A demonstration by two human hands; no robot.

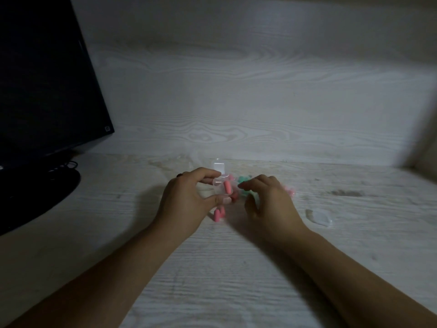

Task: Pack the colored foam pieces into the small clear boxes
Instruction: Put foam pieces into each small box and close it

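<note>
My left hand (186, 200) pinches a small clear box (221, 185) between thumb and fingers, its lid tipped open behind it. A pink foam piece (227, 187) lies inside the box. Two more pink foam pieces (219, 214) rest on the table just below that hand. My right hand (267, 202) hovers beside the box with fingers curled and apart, holding nothing. Behind its fingertips sit green foam pieces (243, 179), partly hidden, and further pink foam pieces (289, 191) peek out past its knuckles.
Another small clear box (319, 216) lies on the table to the right of my right hand. A dark monitor (42, 91) on a round black stand (35, 192) fills the left side. A pale wood-grain wall (260, 102) rises behind the table (212, 268).
</note>
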